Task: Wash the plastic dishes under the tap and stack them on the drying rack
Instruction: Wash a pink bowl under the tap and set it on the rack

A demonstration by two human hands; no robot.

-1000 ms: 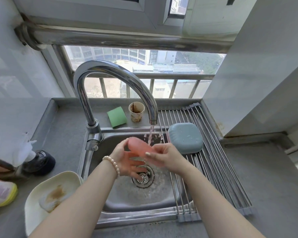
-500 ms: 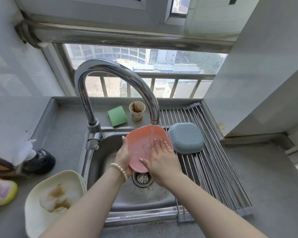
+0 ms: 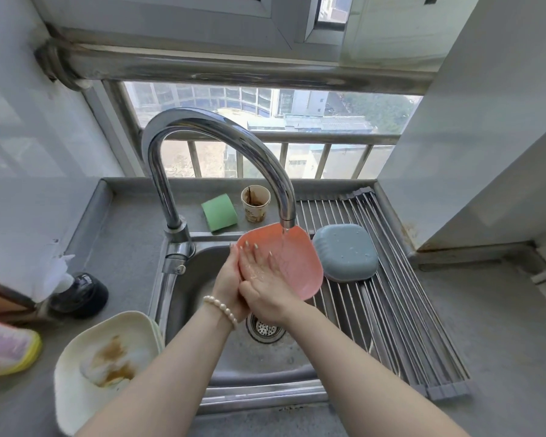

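Pink plastic dish [image 3: 292,257], wet and tilted under the tap [image 3: 221,137]; left hand [image 3: 229,283] grasps its edge; right hand [image 3: 262,282] flat on it

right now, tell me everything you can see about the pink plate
The pink plate is a shallow, rounded-square dish that looks like smooth plastic, tilted over the sink with its inner face toward the camera. Water from the tap runs onto its upper part. The left hand holds its left edge from behind; the right hand lies flat on its inner face. No food stains show.
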